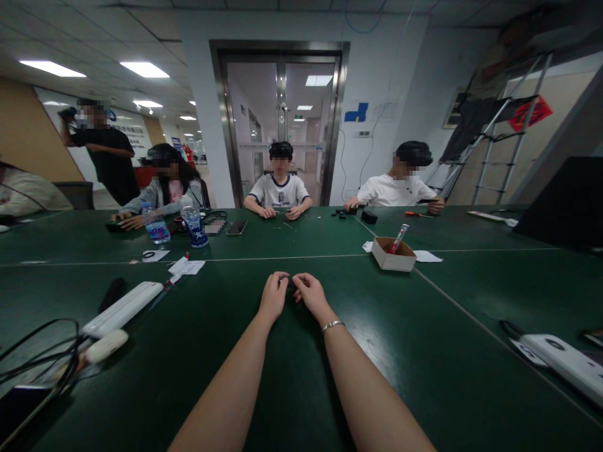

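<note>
You rested both forearms on the green bench (424,376) and brought your left hand (273,296) and right hand (309,294) together, fingers curled narrow around a small dark piece (291,285) pinched between them just above its surface, probably to steady so tiny a thing.

Table (424,326) bare around left hand (273,296), right hand (308,294), frame centre. Right of centre: cardboard box (394,257) blocks. Left: power strip (121,309), cables (66,369). Lower right: white device (563,361). Upper left: bottles (194,227).
</note>
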`<state>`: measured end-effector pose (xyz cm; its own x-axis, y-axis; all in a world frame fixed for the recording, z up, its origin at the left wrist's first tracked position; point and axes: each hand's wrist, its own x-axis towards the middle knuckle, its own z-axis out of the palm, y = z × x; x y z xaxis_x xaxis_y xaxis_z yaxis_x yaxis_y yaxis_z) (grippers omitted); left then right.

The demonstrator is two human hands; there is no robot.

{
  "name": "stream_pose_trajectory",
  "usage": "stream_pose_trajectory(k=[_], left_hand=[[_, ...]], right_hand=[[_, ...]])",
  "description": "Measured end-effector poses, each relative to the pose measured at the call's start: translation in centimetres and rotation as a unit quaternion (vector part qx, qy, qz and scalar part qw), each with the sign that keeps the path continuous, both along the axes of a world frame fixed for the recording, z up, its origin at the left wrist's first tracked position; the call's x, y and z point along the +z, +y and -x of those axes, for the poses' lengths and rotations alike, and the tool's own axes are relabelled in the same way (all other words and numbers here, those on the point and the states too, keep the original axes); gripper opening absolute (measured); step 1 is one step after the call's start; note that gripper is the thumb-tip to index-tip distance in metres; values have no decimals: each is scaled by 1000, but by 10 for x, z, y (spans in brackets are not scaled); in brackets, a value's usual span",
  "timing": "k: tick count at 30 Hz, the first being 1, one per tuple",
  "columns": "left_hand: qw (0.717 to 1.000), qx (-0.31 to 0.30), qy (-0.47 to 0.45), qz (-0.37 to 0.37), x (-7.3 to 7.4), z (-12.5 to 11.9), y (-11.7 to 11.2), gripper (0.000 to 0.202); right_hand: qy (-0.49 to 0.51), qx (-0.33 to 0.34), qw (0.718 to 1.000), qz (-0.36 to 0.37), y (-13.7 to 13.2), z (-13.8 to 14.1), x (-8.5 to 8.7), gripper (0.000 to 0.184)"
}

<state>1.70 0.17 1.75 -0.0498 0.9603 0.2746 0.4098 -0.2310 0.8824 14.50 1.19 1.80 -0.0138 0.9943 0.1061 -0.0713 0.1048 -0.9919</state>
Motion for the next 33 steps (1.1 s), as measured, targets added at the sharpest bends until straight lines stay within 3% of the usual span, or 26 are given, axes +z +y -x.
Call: stream_pose_trajectory(k=[12,17,25,33], left_hand=[[999,-6,-6,32,4,0,-4,30],[1000,-3,12,2,5,-1,-4,27],[999,7,30,-20,1,0,1,25],[1000,-6,6,19,-3,0,0,33]], right_hand=[[-11,-1,1000,-10,1,0,-3,26],[-14,2,1000,-2,-1,0,0,23],[-8,4,1000,-4,1,0,-1,26],[-13,-3,1000,-3,1,0,-2,24]])
